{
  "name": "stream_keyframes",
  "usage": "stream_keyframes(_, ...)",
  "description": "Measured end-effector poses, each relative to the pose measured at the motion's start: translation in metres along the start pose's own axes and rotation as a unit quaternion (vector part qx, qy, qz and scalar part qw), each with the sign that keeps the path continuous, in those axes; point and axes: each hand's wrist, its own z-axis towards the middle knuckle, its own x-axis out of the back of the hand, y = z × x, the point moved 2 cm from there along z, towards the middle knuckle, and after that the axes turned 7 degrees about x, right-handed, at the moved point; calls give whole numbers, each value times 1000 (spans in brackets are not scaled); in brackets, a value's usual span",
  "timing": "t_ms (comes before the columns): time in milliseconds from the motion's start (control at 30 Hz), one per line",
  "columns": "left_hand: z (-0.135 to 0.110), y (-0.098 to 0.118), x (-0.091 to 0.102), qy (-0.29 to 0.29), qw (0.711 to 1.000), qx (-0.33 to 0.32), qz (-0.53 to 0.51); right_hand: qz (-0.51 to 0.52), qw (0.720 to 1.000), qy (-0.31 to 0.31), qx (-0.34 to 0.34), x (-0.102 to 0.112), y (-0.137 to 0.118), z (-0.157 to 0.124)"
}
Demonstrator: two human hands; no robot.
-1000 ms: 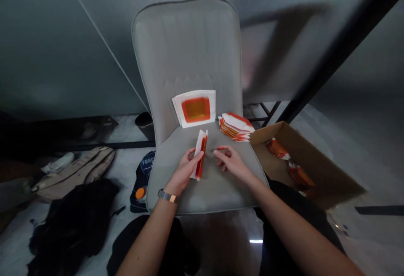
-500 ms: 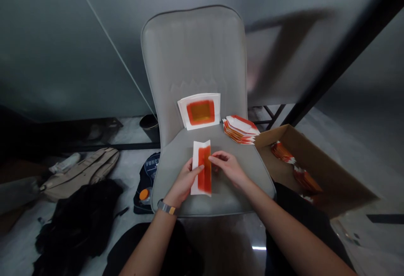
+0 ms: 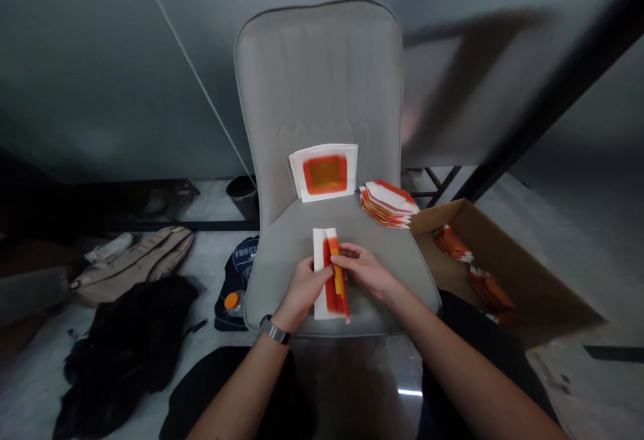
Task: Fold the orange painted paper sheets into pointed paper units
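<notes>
A white paper sheet [image 3: 320, 299] with a red and orange print stands between my hands above the chair seat, its right part bent over in a fold. My left hand [image 3: 306, 282] grips its left side, thumb across the front. On the right edge, my right hand [image 3: 363, 268] pinches the folded part, with some fingers hidden behind the paper. Against the chair back leans a small stack of flat printed sheets [image 3: 326, 175]. Right of it on the seat lies a pile of folded red and white papers [image 3: 388, 204].
The grey chair [image 3: 319, 71] stands against a wall. At its right is a cardboard box [image 3: 533, 292] holding bundles of folded papers [image 3: 488, 287]. On the floor at left are a beige bag [image 3: 138, 267], a black cloth heap [image 3: 131, 346], a bin [image 3: 242, 195] and an orange-capped bottle [image 3: 232, 302].
The right part of the paper has turned over further toward the left, into a narrower fold. My right hand has moved along with it; the view has shifted slightly.
</notes>
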Motion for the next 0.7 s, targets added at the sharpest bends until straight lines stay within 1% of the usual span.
stream_keyframes(67,-3,-1,-3,-30,1000,4,5,-4,1000,1,-18,-2,-1,-2)
stream_keyframes(133,-5,-3,-4,-63,997,23,-28,-3,1000,8,-29,-3,0,-3)
stream_keyframes(200,-5,-5,-4,-76,994,40,-65,3,1000,10,-29,-2,1,-3)
stream_keyframes(300,-4,-8,-1,-65,993,48,-90,13,999,-7,-29,2,3,-4)
stream_keyframes(500,-8,-10,5,-57,994,53,-74,6,998,-41,-50,7,3,-6)
stream_keyframes(567,-9,-9,7,-54,996,43,-57,1,998,-39,-52,7,4,-6)
stream_keyframes(700,-12,-6,9,-55,998,9,-24,16,999,-16,-30,4,5,-4)
